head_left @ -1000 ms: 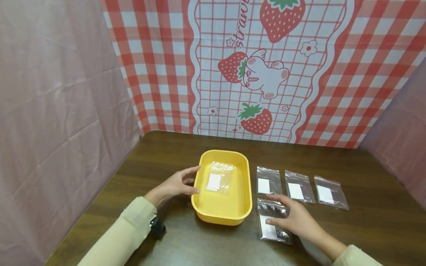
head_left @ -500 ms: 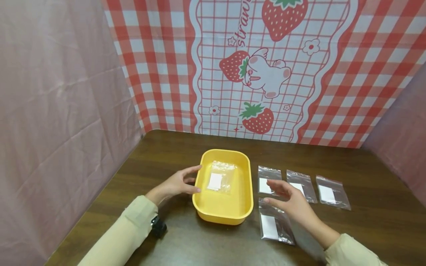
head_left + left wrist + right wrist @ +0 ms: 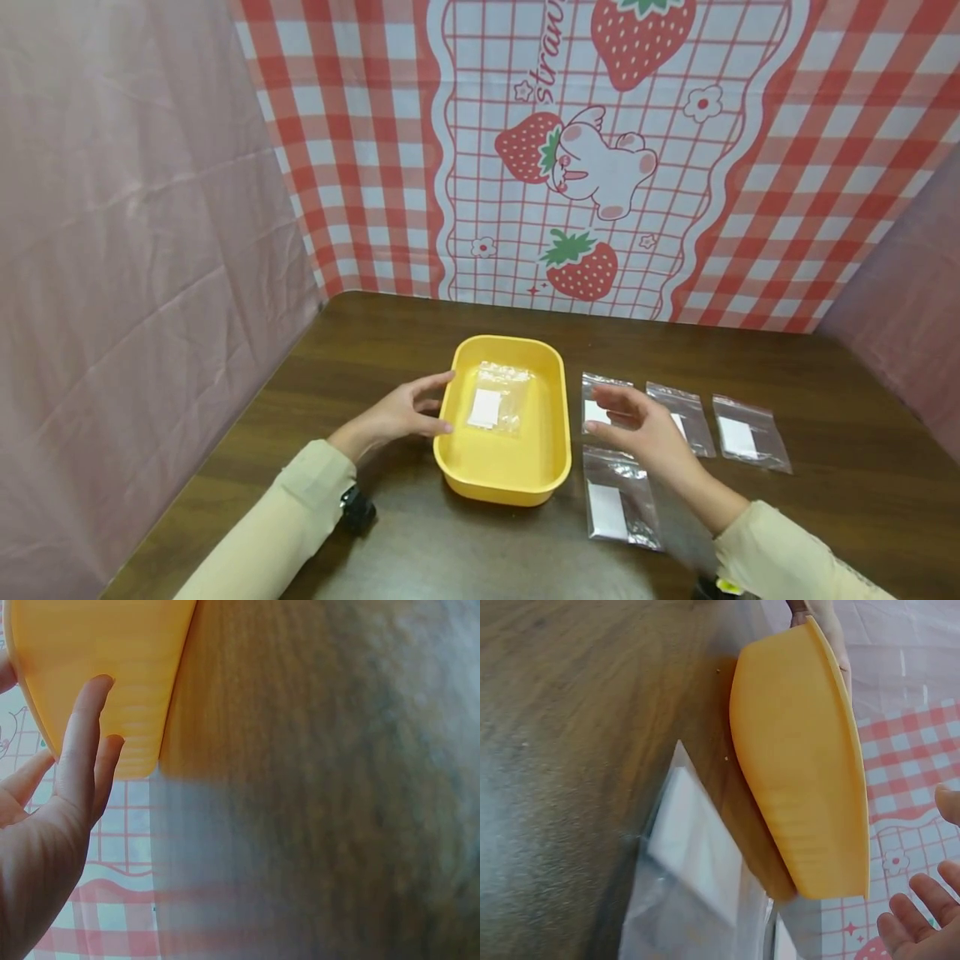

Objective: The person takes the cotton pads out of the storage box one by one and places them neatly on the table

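Note:
A yellow plastic tray (image 3: 502,477) stands on the table, holding a clear zip bag (image 3: 516,400) with white slips inside. My left hand (image 3: 399,414) is at its left side, fingers spread and fingertips right at the wall; the left wrist view shows extended fingers against the outer side (image 3: 112,645). To the right of the tray, my right hand (image 3: 654,433) hovers over the bags with loosely bent fingers and nothing between them. Below it lies the front zip bag (image 3: 637,504). Behind the hand, the back-left bag (image 3: 609,382) and the middle bag (image 3: 693,417) are partly covered.
A third back-row zip bag (image 3: 768,442) lies farther right, also with a white card. The brown table (image 3: 390,333) ends at a strawberry-print checked cloth (image 3: 360,167) behind, with a pink curtain (image 3: 150,250) at left.
My right hand has lifted off the front zip bag and moved up and back over the back row, uncovering the front bag. The left hand stays at the tray.

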Demonstrator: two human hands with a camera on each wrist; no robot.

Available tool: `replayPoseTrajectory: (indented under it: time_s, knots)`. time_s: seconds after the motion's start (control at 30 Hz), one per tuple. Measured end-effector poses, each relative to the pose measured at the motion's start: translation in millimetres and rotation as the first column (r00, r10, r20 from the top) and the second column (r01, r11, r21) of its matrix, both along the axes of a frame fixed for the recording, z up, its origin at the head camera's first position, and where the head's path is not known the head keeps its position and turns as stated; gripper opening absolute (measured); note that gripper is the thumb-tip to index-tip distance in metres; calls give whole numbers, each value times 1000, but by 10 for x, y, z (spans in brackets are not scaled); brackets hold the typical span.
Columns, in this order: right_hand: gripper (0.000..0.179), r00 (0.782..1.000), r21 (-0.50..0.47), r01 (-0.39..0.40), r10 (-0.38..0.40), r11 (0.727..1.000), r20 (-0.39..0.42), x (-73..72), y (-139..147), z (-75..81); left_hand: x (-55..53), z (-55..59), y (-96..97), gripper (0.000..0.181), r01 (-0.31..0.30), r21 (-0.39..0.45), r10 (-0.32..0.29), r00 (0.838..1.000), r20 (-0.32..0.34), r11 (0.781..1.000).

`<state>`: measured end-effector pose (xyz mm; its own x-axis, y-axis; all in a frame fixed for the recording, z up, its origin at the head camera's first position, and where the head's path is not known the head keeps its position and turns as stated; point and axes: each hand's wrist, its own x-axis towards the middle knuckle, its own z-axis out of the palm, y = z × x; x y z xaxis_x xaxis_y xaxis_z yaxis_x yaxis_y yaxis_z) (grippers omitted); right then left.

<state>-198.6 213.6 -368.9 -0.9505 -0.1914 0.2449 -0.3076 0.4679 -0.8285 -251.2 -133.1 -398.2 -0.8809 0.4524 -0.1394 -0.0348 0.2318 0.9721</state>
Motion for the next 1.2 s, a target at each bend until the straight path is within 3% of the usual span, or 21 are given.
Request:
replayPoseTrajectory:
  time_s: [0.37,1.2]
  knots:
    - [55,999,-21,-6,7,1000,41,-124,-150,96,4,12,2,77,4,8,-4,1000,3,1000]
    - [51,997,-69,-76,78,995,29,-430,-622,302,23,40,-1,78,10,35,-10,1000,-1,999]
